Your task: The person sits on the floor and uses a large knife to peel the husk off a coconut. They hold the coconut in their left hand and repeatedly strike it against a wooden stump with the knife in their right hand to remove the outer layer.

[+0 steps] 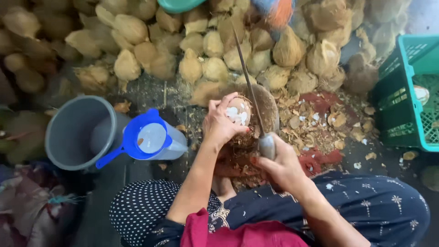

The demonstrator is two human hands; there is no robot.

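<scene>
My left hand (220, 124) grips a brown coconut (239, 111) with chipped white patches, holding it on a round wooden block (270, 107). A long knife (249, 82) is in my right hand (280, 164), which is closed on its grey handle (267, 145). The thin blade runs up and away, just right of the coconut. My knees, in dark patterned cloth, frame the bottom of the view.
A big heap of husked coconuts (215, 68) fills the back. A grey bucket (75, 132) and a jug topped by a blue strainer (148, 137) stand at left. A green crate (409, 91) is at right. Shell chips (320, 121) litter the floor.
</scene>
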